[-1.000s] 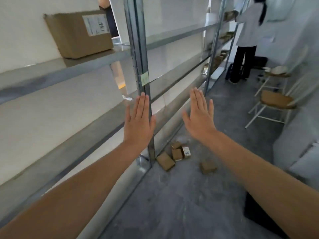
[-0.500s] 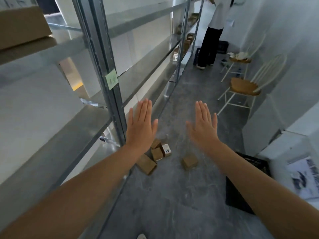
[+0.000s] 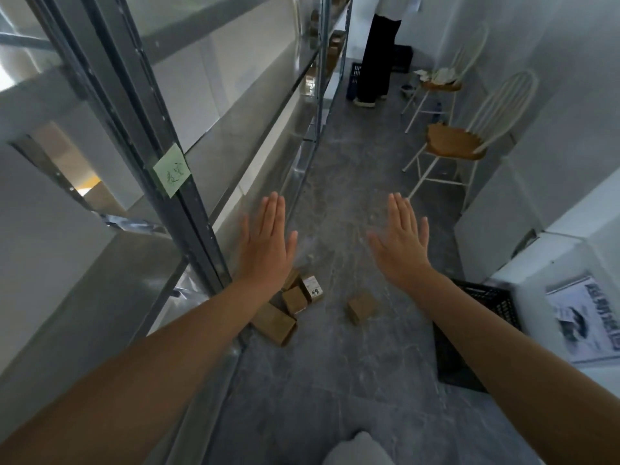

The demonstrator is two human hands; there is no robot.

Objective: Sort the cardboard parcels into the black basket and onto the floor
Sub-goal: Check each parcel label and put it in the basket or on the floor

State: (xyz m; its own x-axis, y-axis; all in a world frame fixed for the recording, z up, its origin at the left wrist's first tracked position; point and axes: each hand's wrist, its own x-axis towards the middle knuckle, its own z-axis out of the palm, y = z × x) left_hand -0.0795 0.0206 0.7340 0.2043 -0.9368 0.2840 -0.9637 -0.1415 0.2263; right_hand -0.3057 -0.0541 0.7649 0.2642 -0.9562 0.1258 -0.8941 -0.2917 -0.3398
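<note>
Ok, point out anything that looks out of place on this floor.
Small cardboard parcels lie jumbled at the foot of the shelf post, some tilted against each other; a lone parcel sits apart. Nothing looks damaged.

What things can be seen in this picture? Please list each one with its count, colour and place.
metal rack: one, grey, along the left side
sticky note: one, green, on the rack's upright
cardboard parcels: at least five, brown, on the floor; four clustered at the rack's foot, one apart to their right
black basket: one, black, on the floor at right, partly hidden
chairs: two, white with brown seats, on the right side
printed sheet: one, white, far right
other person: one, dark trousers, standing at the far end
left hand: one, flat, holds nothing
right hand: one, flat, holds nothing
</note>
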